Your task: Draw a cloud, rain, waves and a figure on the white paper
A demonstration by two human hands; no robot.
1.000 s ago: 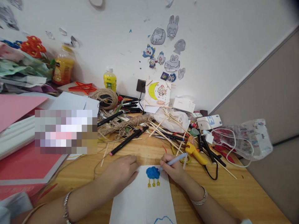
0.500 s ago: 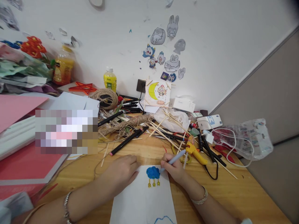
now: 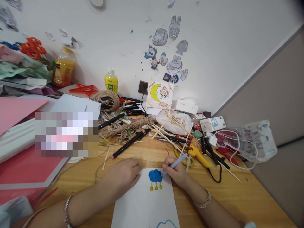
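A white sheet of paper (image 3: 142, 202) lies on the wooden table in front of me. Near its top is a blue cloud (image 3: 155, 176) with several small yellow stars hanging below it, and a blue wavy outline runs along the bottom of the view. My right hand (image 3: 175, 171) is closed around a light blue-purple pen (image 3: 179, 160), whose tip is at the cloud's right edge. My left hand (image 3: 127, 172) lies on the paper's upper left edge with its fingers loosely bent, gripping nothing.
Behind the paper are a black marker (image 3: 129, 145), thin wooden sticks (image 3: 166, 131), twine (image 3: 133, 125) and a yellow glue gun (image 3: 199, 155). Red and pink sheets (image 3: 26, 171) are at left. A charger with a white cable (image 3: 237, 142) lies at right. Bottles stand by the wall.
Almost nothing differs. The view has shifted very slightly, and the pen and right hand stay at the cloud's right edge.
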